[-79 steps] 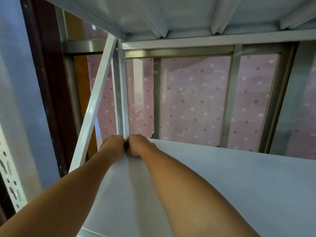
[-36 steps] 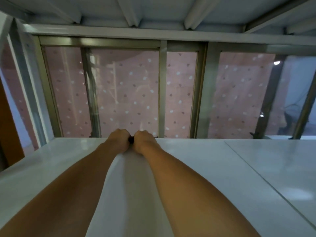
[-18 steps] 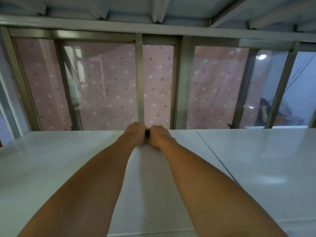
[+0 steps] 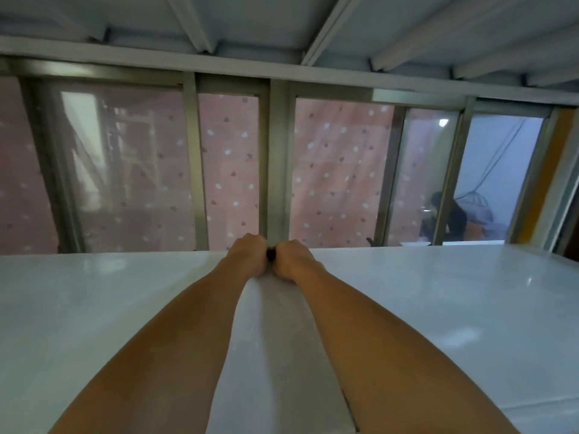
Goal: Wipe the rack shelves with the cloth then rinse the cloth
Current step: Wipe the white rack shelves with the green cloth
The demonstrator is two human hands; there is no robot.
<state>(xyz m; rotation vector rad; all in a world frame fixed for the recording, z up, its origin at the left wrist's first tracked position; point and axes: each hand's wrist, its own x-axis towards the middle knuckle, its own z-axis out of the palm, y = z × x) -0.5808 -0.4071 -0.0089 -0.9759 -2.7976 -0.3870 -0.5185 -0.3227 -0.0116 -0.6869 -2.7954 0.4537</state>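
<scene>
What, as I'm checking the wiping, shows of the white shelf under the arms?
The shelf is white and glossy, maybe painted metal, lying flat beneath a ribbed upper shelf. A dark seam shows beside the right forearm. At its far edge the left hand and right hand grip a dark cloth against it.

Left hand [image 4: 249,255] and right hand [image 4: 292,259], fists side by side at the far edge of the white shelf [image 4: 94,292], clasp a cloth [image 4: 270,254] seen only as a dark sliver; dotted pink curtain [image 4: 338,170] behind.

Hands [image 4: 250,255] with cloth [image 4: 271,255] slid rightward along shelf [image 4: 125,292] far edge, from left corner post to mid-span.
</scene>
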